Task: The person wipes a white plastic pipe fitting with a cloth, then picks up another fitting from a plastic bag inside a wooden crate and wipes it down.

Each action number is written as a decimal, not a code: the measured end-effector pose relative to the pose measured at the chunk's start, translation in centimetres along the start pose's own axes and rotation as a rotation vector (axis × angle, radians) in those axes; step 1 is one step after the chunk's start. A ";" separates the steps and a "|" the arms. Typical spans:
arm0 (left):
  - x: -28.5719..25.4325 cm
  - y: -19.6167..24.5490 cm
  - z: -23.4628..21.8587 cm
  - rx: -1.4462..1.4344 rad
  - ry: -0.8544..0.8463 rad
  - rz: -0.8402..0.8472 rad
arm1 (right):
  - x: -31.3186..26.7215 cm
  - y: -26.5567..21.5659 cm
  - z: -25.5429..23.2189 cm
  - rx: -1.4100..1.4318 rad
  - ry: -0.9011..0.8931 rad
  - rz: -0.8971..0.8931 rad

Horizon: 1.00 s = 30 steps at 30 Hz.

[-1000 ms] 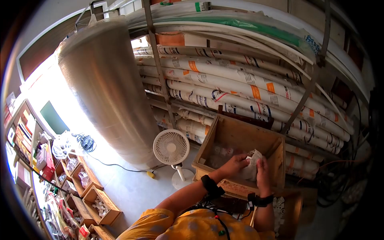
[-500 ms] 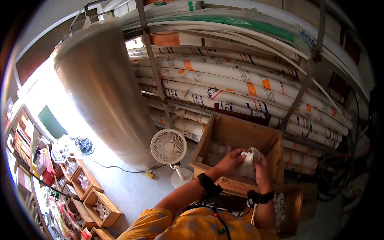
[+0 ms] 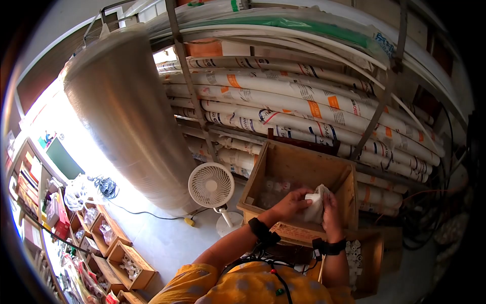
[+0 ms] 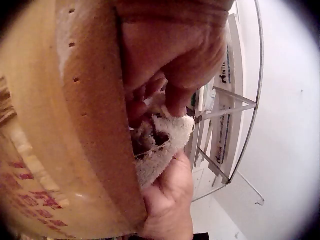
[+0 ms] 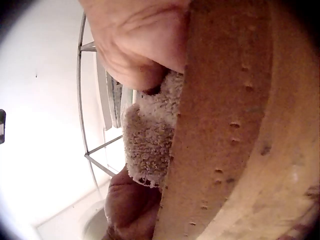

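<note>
While my left hand (image 3: pixel 292 204) pinches a white piece (image 3: pixel 311 197), my right hand (image 3: pixel 330 216) grips cloth (image 3: pixel 318 209).
Wrist views show it shaggy; only the head view shows plastic (image 3: pixel 275 188) at the box's (image 3: pixel 291 233) left.

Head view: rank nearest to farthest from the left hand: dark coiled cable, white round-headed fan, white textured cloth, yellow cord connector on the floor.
1. White textured cloth: in the grip of the left hand.
2. White round-headed fan: left of the brown wooden box.
3. Yellow cord connector: on the floor, past the fan.
4. Dark coiled cable: farthest left.
</note>
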<state>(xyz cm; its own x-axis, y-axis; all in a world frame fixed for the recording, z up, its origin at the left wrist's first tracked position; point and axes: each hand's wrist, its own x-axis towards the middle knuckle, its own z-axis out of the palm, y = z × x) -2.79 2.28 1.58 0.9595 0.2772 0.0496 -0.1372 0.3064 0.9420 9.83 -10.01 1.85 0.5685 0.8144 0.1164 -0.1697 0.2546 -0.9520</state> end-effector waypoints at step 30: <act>0.1 0.0 0.0 -0.021 0.047 -0.016 | -0.2 -0.4 0.7 0.017 -0.010 0.029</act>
<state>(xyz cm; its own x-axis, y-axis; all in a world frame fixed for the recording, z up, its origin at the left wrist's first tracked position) -2.73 2.30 1.63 0.9490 0.3147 0.0187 -0.1279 0.3301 0.9353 9.24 -9.94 2.43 0.5554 0.8265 0.0916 -0.2001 0.2398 -0.9500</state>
